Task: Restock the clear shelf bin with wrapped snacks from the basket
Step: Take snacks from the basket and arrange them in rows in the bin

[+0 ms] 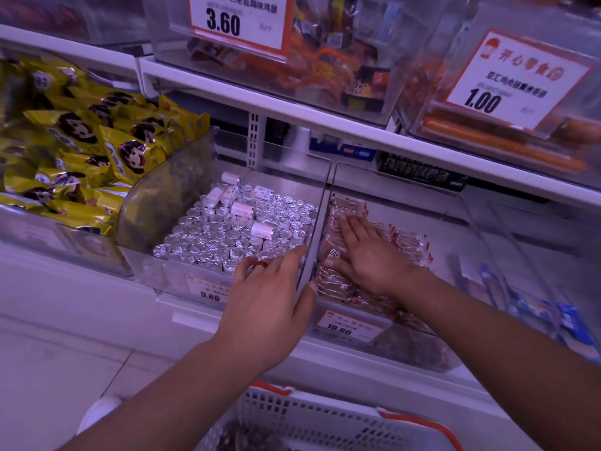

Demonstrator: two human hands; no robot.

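Right grip point(367, 255) flat, fingers straight, pressing wrapped snacks point(409, 242) in clear bin point(455, 222). Left grip point(270, 297) pinches that bin's left wall, beside foil rolls point(227, 229). White basket point(325, 418) with orange handles below, at frame bottom.

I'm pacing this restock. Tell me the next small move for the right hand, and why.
Probably lift the right hand and reach into the basket for more. It lies flat on the snacks, holding nothing, and the bin is bare behind them. The left hand grips its side wall.
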